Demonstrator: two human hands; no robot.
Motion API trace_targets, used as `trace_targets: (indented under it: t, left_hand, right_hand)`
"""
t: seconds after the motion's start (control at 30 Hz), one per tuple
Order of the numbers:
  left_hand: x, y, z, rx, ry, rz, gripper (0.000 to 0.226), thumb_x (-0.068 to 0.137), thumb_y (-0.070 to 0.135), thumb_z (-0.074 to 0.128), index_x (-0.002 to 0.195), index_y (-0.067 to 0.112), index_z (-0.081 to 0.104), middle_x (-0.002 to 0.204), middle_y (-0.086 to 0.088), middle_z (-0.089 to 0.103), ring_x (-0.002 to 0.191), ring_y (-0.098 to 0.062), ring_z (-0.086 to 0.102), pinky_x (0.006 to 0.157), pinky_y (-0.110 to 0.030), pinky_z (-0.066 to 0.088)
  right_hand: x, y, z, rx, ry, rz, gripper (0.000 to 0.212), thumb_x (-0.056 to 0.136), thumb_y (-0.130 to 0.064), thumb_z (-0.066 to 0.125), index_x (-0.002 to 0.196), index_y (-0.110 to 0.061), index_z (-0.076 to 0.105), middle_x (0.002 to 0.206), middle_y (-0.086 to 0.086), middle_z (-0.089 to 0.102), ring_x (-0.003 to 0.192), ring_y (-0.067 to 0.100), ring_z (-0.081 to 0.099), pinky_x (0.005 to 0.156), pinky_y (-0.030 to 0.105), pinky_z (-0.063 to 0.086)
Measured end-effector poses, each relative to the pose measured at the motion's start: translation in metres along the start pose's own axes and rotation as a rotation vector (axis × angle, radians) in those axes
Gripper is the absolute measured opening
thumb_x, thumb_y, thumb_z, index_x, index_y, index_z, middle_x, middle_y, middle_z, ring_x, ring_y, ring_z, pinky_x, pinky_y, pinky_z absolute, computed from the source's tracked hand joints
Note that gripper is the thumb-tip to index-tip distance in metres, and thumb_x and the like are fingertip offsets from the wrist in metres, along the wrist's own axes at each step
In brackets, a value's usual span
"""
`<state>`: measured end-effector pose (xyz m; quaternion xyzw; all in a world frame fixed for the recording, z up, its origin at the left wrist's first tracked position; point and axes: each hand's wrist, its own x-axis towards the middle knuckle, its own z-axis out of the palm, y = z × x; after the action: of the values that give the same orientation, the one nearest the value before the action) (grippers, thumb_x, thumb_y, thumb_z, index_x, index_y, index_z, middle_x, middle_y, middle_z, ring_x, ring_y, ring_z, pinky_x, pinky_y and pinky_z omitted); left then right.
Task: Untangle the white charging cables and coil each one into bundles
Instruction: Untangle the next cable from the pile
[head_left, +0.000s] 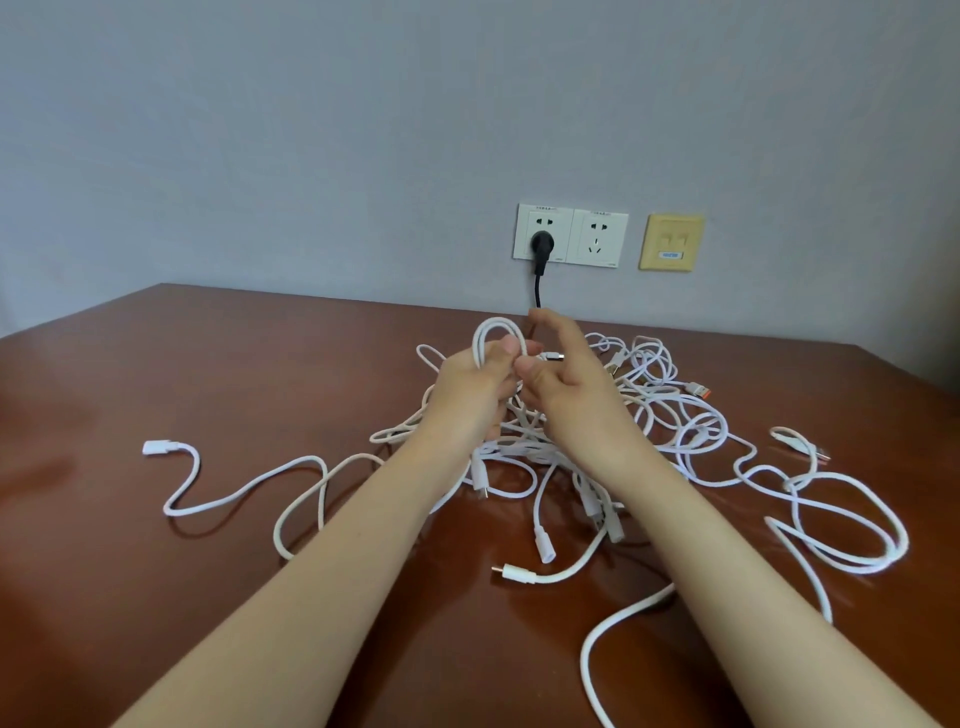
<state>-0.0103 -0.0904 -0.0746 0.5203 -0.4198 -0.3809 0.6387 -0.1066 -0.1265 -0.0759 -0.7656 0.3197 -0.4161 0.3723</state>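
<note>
A tangle of several white charging cables (670, 415) sprawls over the middle and right of the brown table (208, 374). My left hand (475, 387) grips a folded loop of white cable (491, 332) that sticks up above its fist. My right hand (563, 374) is beside it, thumb toward the left hand and fingers half curled over the same cable near a small plug end (555, 356); whether it pinches the cable is unclear. One cable trails off left to a white connector (156, 448). Loose plug ends (519, 574) lie near the front.
Wall sockets (597, 238) sit just behind the table, with a black plug (540, 244) and its black cord dropping behind the hands. A yellowish wall plate (671, 242) is to the right. A large cable loop (852, 525) lies at the right near the table edge.
</note>
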Motion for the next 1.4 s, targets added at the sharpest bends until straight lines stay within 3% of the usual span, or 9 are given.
trace_targets:
  t: [0.27, 0.33, 0.43, 0.6, 0.77, 0.9, 1.0, 1.2, 1.4]
  left_hand:
    - [0.000, 0.002, 0.000, 0.191, 0.056, 0.020, 0.032, 0.102, 0.027, 0.036, 0.077, 0.018, 0.055, 0.037, 0.009, 0.046, 0.027, -0.001, 0.039, 0.035, -0.014, 0.036]
    - [0.000, 0.003, -0.003, 0.151, 0.055, 0.014, 0.032, 0.102, 0.028, 0.037, 0.079, 0.015, 0.056, 0.054, 0.002, 0.057, 0.041, -0.006, 0.054, 0.053, -0.021, 0.053]
    - [0.003, 0.005, -0.009, 0.037, 0.067, -0.058, 0.033, 0.102, 0.029, 0.037, 0.079, 0.015, 0.056, 0.073, -0.003, 0.066, 0.068, -0.022, 0.062, 0.081, -0.043, 0.051]
    - [0.001, 0.017, -0.021, -0.562, -0.024, -0.188, 0.028, 0.104, 0.023, 0.030, 0.083, 0.010, 0.045, 0.070, -0.006, 0.072, 0.061, -0.018, 0.071, 0.053, -0.028, 0.056]
    - [0.004, 0.020, -0.024, -0.765, -0.014, -0.172, 0.035, 0.104, 0.018, 0.029, 0.075, 0.011, 0.045, 0.047, 0.003, 0.056, 0.046, -0.011, 0.063, 0.049, -0.024, 0.056]
    - [0.012, 0.019, -0.034, -0.847, -0.020, -0.208, 0.039, 0.104, 0.022, 0.026, 0.069, 0.017, 0.040, 0.036, 0.009, 0.033, 0.026, -0.002, 0.028, 0.031, -0.011, 0.029]
    - [0.016, 0.021, -0.048, -0.896, 0.004, -0.173, 0.041, 0.105, 0.025, 0.024, 0.067, 0.019, 0.038, 0.036, 0.008, 0.032, 0.024, -0.004, 0.025, 0.028, -0.013, 0.020]
    - [0.017, 0.020, -0.052, -0.631, 0.155, -0.195, 0.043, 0.103, 0.038, 0.028, 0.066, 0.019, 0.037, 0.037, 0.009, 0.033, 0.025, -0.002, 0.021, 0.027, -0.013, 0.017]
    - [0.016, 0.013, -0.037, 0.011, 0.191, -0.129, 0.044, 0.101, 0.042, 0.030, 0.068, 0.017, 0.043, 0.036, 0.011, 0.033, 0.027, -0.004, 0.024, 0.032, -0.012, 0.021]
  right_hand:
    - [-0.004, -0.007, 0.003, 0.130, -0.054, 0.039, 0.019, 0.098, -0.015, 0.046, 0.113, -0.016, 0.035, 0.043, -0.010, 0.050, 0.033, -0.001, 0.043, 0.037, 0.009, 0.030]
    - [-0.005, -0.009, 0.000, 0.127, -0.077, 0.040, 0.027, 0.096, -0.017, 0.049, 0.118, -0.017, 0.033, 0.038, -0.011, 0.048, 0.034, 0.001, 0.041, 0.041, 0.013, 0.034]
    - [-0.007, -0.010, -0.002, 0.116, -0.155, 0.019, 0.035, 0.093, -0.012, 0.054, 0.121, -0.019, 0.034, 0.043, -0.007, 0.051, 0.038, 0.003, 0.046, 0.051, 0.017, 0.042]
    - [-0.006, -0.007, 0.000, 0.100, -0.169, -0.023, 0.020, 0.092, -0.007, 0.051, 0.097, -0.025, 0.043, 0.048, -0.008, 0.045, 0.051, 0.014, 0.041, 0.056, 0.030, 0.037]
    - [-0.005, -0.004, 0.001, 0.078, -0.171, -0.024, 0.013, 0.093, -0.014, 0.052, 0.081, -0.016, 0.048, 0.048, -0.002, 0.052, 0.052, 0.016, 0.049, 0.068, 0.032, 0.043]
    - [-0.007, 0.000, 0.005, -0.358, -0.248, -0.089, 0.040, 0.092, -0.043, 0.049, 0.065, -0.013, 0.050, 0.049, -0.003, 0.048, 0.053, 0.013, 0.048, 0.063, 0.034, 0.041]
    - [-0.007, 0.006, 0.004, -0.497, -0.275, -0.093, 0.045, 0.092, -0.050, 0.046, 0.064, -0.013, 0.049, 0.054, -0.003, 0.043, 0.056, 0.013, 0.045, 0.062, 0.035, 0.039]
    - [-0.005, 0.012, -0.001, -0.409, -0.241, -0.139, 0.022, 0.094, -0.031, 0.050, 0.073, -0.032, 0.050, 0.071, 0.007, 0.061, 0.070, 0.023, 0.055, 0.071, 0.039, 0.044]
    - [-0.004, 0.009, -0.003, -0.431, -0.140, -0.377, 0.013, 0.085, -0.030, 0.055, 0.078, -0.023, 0.062, 0.071, -0.011, 0.057, 0.073, 0.015, 0.056, 0.072, 0.037, 0.045]
